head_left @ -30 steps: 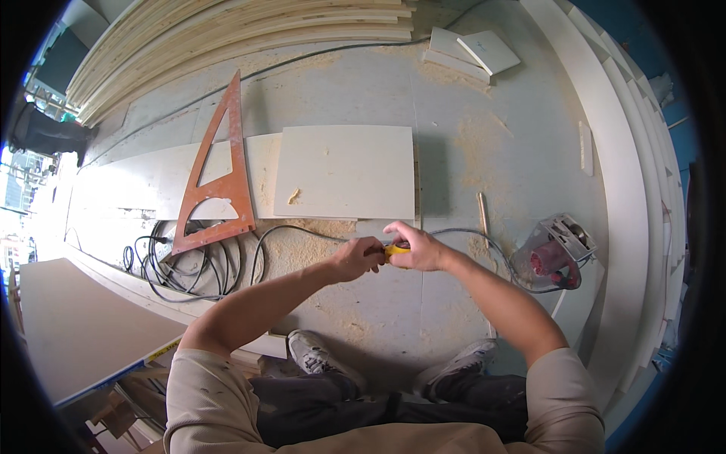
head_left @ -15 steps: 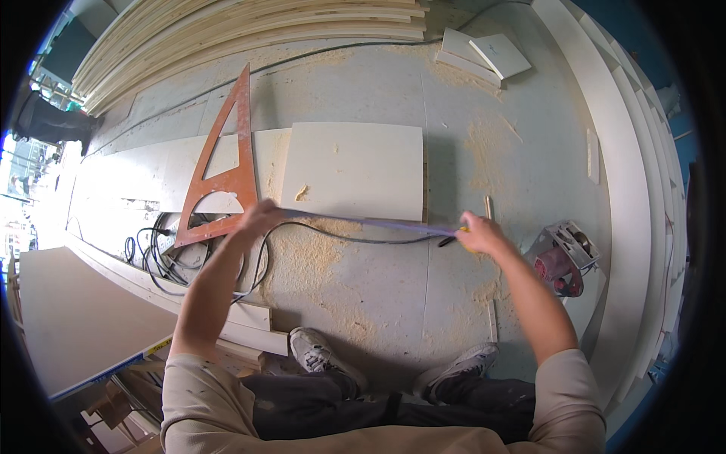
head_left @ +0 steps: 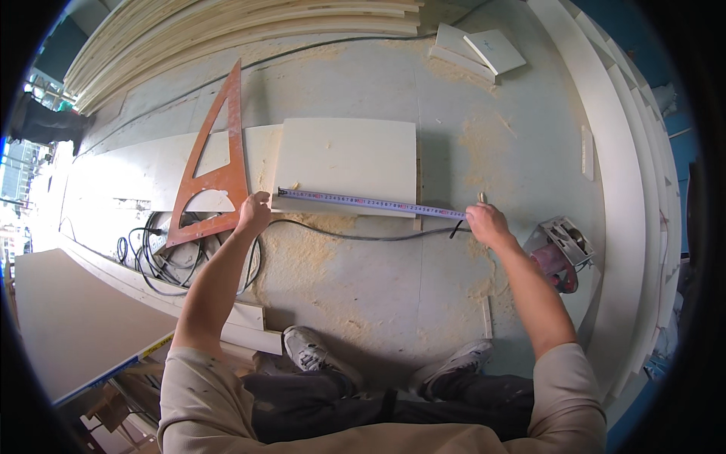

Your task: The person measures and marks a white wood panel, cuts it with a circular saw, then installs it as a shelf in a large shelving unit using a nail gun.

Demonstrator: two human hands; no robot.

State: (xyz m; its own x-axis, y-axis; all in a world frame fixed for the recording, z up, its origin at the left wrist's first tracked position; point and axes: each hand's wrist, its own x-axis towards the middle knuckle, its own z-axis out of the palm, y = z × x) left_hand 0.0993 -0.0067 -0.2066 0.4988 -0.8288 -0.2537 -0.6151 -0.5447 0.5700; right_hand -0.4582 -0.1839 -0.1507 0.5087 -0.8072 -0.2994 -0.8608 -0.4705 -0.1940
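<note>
My right hand (head_left: pixel 488 223) is closed around the case end of a tape measure (head_left: pixel 363 203), whose case is mostly hidden by the fingers. The blade is pulled out with its markings upward and crosses the near part of a white rectangular board (head_left: pixel 348 155). Just left of the blade's hooked end is my left hand (head_left: pixel 255 213), its fingers loosely bent and apart from the blade. Beside that hand, a large orange triangular set square (head_left: pixel 236 163) lies over another pale board (head_left: pixel 144 170) and some coiled cable.
A circular saw (head_left: pixel 561 253) sits at right, near long white panels (head_left: pixel 616 174). Stacked timber (head_left: pixel 249 23) lines the far side. Offcuts (head_left: pixel 495 57) lie far right. Black cable (head_left: pixel 355 236) and sawdust (head_left: pixel 302 261) cover parts of the floor around my shoes.
The tape's blade has turned from edge-on to markings up and now lies over the board. My left hand has come off the blade and moved slightly left and away from me.
</note>
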